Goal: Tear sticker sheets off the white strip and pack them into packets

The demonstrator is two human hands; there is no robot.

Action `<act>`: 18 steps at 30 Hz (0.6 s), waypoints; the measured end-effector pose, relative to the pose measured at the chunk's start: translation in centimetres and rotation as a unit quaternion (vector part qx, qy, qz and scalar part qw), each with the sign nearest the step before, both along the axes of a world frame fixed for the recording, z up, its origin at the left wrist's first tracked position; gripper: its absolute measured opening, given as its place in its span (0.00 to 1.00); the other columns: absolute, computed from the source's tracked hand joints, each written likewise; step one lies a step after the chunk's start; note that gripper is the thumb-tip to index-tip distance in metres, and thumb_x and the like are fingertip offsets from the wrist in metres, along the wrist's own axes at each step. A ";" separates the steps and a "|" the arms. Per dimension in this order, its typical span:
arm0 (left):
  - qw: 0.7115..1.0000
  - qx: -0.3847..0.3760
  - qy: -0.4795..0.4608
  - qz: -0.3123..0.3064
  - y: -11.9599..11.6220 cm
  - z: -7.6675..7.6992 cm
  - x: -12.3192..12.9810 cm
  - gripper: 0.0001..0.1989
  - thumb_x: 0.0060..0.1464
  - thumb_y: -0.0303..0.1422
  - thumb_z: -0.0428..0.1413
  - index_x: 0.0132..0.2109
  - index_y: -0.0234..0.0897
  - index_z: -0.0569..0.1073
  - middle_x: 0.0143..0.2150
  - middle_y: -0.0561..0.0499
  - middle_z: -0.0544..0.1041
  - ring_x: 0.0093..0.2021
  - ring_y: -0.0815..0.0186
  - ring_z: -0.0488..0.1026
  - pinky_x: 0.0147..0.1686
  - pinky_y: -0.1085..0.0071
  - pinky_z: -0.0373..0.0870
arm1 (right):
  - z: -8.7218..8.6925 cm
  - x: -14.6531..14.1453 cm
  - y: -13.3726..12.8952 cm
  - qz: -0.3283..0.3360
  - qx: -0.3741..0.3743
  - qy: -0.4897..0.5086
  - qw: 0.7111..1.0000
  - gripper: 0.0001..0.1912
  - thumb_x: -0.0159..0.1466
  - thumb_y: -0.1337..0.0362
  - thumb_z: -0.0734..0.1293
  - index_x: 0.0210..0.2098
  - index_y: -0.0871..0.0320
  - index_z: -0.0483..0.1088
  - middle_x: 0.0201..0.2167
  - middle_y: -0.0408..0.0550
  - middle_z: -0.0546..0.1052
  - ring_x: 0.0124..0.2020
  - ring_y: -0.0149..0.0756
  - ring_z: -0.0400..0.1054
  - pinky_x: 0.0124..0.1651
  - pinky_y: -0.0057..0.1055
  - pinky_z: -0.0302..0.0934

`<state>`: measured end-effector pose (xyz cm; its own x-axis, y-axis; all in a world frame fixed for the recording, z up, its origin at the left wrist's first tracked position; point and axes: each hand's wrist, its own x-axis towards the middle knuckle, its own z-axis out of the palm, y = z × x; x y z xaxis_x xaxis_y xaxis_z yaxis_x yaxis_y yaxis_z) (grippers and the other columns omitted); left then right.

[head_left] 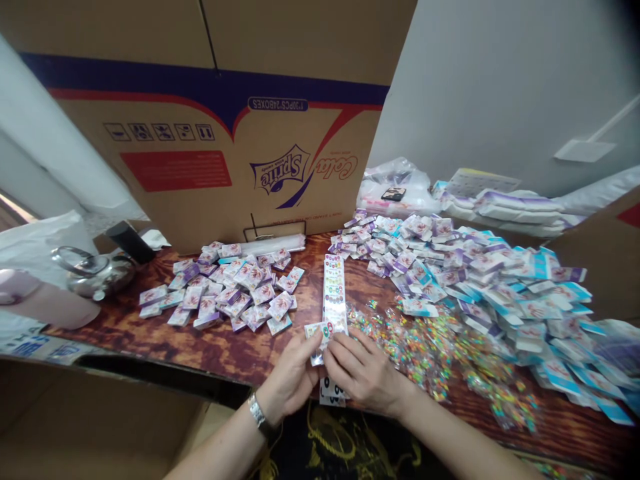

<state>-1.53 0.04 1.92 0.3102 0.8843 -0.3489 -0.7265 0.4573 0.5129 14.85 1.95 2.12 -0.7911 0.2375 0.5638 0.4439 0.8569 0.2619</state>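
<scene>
At the front edge of the table, my left hand (293, 377) is closed around a small printed box (316, 341), thumb on its face. My right hand (367, 373) meets it from the right, fingers bunched at the box's edge; what they pinch is hidden. A long strip of colourful stickers (334, 283) lies on the table just beyond both hands. Below my fingers, a white sheet with black marks (331, 392) shows at the table edge. Right of the strip are many clear packets of bright little pieces (430, 347).
Filled-looking small boxes (240, 287) lie in a pile at left, and flatter cartons (480, 267) are heaped at right. A large cardboard carton (215, 147) stands behind. A metal kettle (97, 270), pink bottle (47, 300) and plastic bag (397, 183) are also on the table.
</scene>
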 end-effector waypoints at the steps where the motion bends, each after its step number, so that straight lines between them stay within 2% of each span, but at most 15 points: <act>1: 1.000 -0.003 0.026 0.017 0.0 0.0 0.2 0.12 0.48 0.34 0.62 0.40 0.33 0.75 0.37 0.48 0.76 0.36 0.68 0.71 0.36 0.74 0.67 | -0.1 -0.1 0.0 0.001 -0.005 -0.002 1.000 0.15 0.65 0.71 0.54 0.43 0.64 0.71 0.42 0.53 0.75 0.49 0.43 0.66 0.54 0.45 0.58; 4: 0.998 -0.020 0.060 0.026 0.2 -0.2 0.5 0.13 0.44 0.34 0.65 0.37 0.32 0.76 0.33 0.49 0.76 0.32 0.70 0.71 0.33 0.76 0.67 | -0.1 -0.2 -0.1 0.006 -0.017 0.002 1.000 0.17 0.66 0.71 0.53 0.46 0.64 0.69 0.45 0.55 0.75 0.51 0.44 0.65 0.55 0.47 0.57; 8: 0.998 0.006 0.064 0.022 0.3 -0.1 0.4 0.12 0.44 0.35 0.65 0.36 0.32 0.76 0.32 0.49 0.76 0.30 0.70 0.70 0.32 0.76 0.66 | 0.1 -0.2 0.0 0.024 -0.027 0.026 0.999 0.15 0.66 0.71 0.54 0.44 0.63 0.70 0.41 0.52 0.76 0.48 0.42 0.66 0.54 0.44 0.57; 10: 0.996 0.037 0.083 0.024 0.3 0.0 0.2 0.11 0.45 0.35 0.64 0.34 0.31 0.76 0.30 0.49 0.76 0.30 0.70 0.70 0.32 0.76 0.66 | 0.2 -0.3 0.1 0.021 -0.094 0.047 0.994 0.14 0.66 0.71 0.55 0.42 0.61 0.71 0.37 0.50 0.76 0.44 0.39 0.67 0.50 0.39 0.61; 12: 0.991 0.061 0.112 0.029 0.3 0.0 0.1 0.11 0.45 0.34 0.64 0.33 0.31 0.77 0.29 0.49 0.76 0.30 0.69 0.70 0.33 0.75 0.67 | 0.4 -0.4 0.2 0.002 -0.201 0.077 0.977 0.13 0.66 0.71 0.55 0.41 0.60 0.70 0.33 0.49 0.74 0.39 0.35 0.67 0.43 0.33 0.64; 15: 0.986 0.075 0.147 0.037 0.1 -0.1 0.0 0.13 0.49 0.38 0.61 0.37 0.32 0.77 0.32 0.48 0.76 0.32 0.66 0.71 0.34 0.71 0.69 | 0.9 -0.7 0.6 -0.030 -0.347 0.131 0.928 0.11 0.67 0.69 0.57 0.41 0.58 0.70 0.32 0.48 0.71 0.34 0.32 0.65 0.36 0.28 0.64; 18: 0.979 0.111 0.169 0.017 -0.1 -0.3 -0.3 0.17 0.54 0.42 0.55 0.43 0.33 0.76 0.39 0.45 0.76 0.38 0.62 0.72 0.38 0.67 0.70 | 1.2 -0.8 1.0 -0.036 -0.421 0.173 0.890 0.09 0.66 0.67 0.59 0.41 0.57 0.70 0.33 0.47 0.68 0.35 0.32 0.65 0.37 0.27 0.63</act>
